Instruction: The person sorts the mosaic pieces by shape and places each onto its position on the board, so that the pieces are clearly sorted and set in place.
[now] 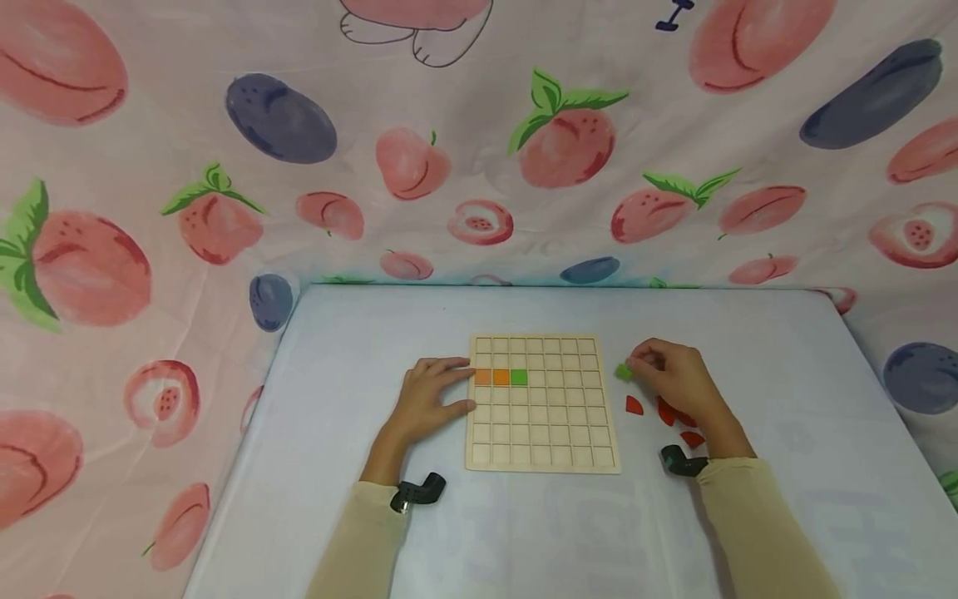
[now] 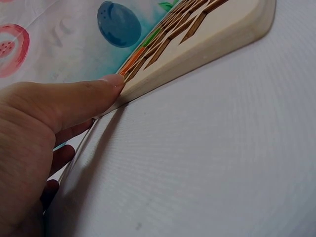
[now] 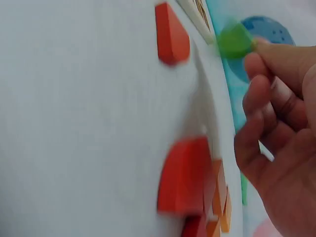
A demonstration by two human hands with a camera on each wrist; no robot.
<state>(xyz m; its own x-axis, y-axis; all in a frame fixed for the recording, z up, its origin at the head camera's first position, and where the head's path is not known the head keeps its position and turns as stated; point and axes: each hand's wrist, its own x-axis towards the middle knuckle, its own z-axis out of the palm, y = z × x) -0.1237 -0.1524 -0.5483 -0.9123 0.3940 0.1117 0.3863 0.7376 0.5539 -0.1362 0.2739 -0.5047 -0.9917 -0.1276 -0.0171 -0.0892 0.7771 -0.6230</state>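
Observation:
A square wooden grid board (image 1: 543,459) lies flat on the table. In one of its upper rows, from the left edge, sit two orange squares (image 1: 491,378) and a green square (image 1: 519,378). My left hand (image 1: 432,397) rests at the board's left edge, fingers extended, with the thumb (image 2: 94,94) against the rim. To the right of the board, my right hand (image 1: 671,376) pinches a small green piece (image 3: 234,42) between thumb and fingertip, above the table; its exact shape is blurred. Red wedge pieces (image 1: 634,405) lie below that hand, some partly covered by it.
Several orange pieces (image 3: 217,187) lie close behind the red ones in the right wrist view. A white cloth (image 1: 539,532) covers the table. A fruit-printed curtain (image 1: 479,125) hangs behind and along the sides. Dark camera mounts (image 1: 419,491) are strapped at both wrists.

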